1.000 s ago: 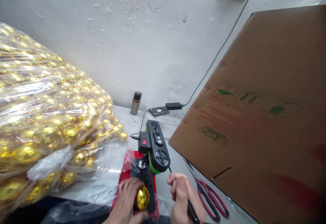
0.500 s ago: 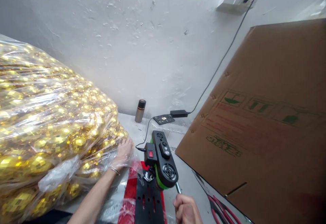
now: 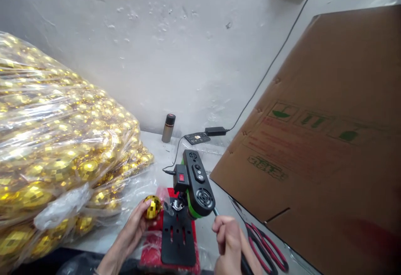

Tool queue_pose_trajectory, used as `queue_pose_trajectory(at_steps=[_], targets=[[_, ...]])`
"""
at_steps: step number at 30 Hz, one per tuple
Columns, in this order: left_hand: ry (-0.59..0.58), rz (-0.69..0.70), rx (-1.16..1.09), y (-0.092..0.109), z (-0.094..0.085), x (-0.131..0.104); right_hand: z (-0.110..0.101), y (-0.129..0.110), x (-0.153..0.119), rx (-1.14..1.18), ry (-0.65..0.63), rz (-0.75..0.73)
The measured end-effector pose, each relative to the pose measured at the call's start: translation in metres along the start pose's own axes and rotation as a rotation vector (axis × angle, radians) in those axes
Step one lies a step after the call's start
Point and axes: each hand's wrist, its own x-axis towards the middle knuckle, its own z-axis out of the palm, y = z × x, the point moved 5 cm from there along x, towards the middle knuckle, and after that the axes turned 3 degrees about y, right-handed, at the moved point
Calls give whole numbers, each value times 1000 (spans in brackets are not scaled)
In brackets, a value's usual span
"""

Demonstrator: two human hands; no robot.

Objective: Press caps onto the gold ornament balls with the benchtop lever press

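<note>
My left hand (image 3: 133, 229) grips a gold faceted ball (image 3: 152, 207) by its side, near the left edge of a black slotted base plate (image 3: 178, 245). On that plate stands a black and green electric device (image 3: 199, 183) with round grilles and a small box with a red switch (image 3: 181, 177). My right hand (image 3: 230, 241) is closed around a tool with a metal shaft (image 3: 216, 212) and a dark handle. The shaft's upper end is beside the lower end of the device; whether they touch I cannot tell.
A big clear plastic bag of gold balls (image 3: 69, 141) fills the left. On the right leans a cardboard box (image 3: 307, 141), with red-handled scissors (image 3: 267, 250) below it. Near the wall are a bottle (image 3: 168, 128), a phone-like slab (image 3: 197, 137) and a corded power adapter (image 3: 215, 131).
My left hand has come back from the bag's edge toward me and now holds a gold ball. My right hand keeps its grip on the tool. The whole view has shifted slightly.
</note>
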Motion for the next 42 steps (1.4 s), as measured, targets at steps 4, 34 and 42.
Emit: queue_pose_trajectory(at_steps=[4,34,42], targets=[[-3,-79,-64,-28,14,-17,0,2,13,43,-79,-137],[-3,580,761,-50,39,-10,2,-2,-8,128,-16,-61],[-1,395,696,-54,28,1,1,0,-10,125,-67,-63]])
